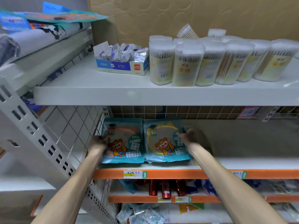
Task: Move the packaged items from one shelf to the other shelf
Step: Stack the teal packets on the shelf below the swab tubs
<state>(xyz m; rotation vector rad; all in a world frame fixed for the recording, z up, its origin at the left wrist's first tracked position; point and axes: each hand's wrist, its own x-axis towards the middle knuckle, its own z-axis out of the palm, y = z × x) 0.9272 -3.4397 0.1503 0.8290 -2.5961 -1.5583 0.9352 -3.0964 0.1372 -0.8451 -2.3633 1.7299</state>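
Two packets (127, 139) lie gripped at their outer edges.

The left packet (123, 141) is teal with an orange hoop and an orange-and-yellow cartoon figure; the right packet (166, 139) is teal with a yellow hoop and a like figure. Their shelf (242, 162) is white with an orange front edge bearing yellow, white and green labels (135, 174). The upper shelf (113, 94) is plain white, carrying a blue-and-white box (119, 67) with a red patch and clear jars (187, 65) with pale yellow labels. Far behind is tan card (178, 13) embossed with circles, and below stand red bottles (165, 188).
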